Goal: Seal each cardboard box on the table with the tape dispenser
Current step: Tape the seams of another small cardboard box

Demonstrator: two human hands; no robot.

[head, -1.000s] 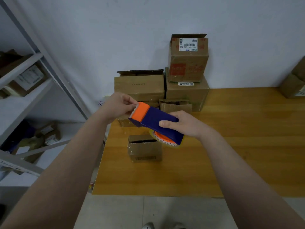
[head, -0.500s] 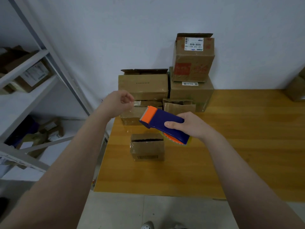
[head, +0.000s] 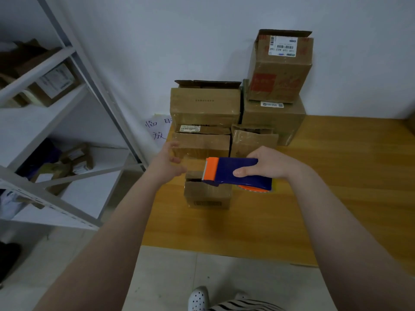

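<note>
tape dispenser: gripped by right hand, long axis left-right, orange end leftward
left hand: empty, fingers loose, just beside that end
small box: on tabletop, under both hands

The place looked like a small storeroom or packing room for parcels. A white metal shelving rack stood on the left, its shelves holding labelled cartons and loose packets. Used cardboard boxes were stacked on a wooden table against the plain white wall, and the topmost bore a printed shipping label with barcodes. A handwritten paper sign hung on the wall beside the stack. A blue and orange tape dispenser was held over a small box. The floor was pale tile.
</note>
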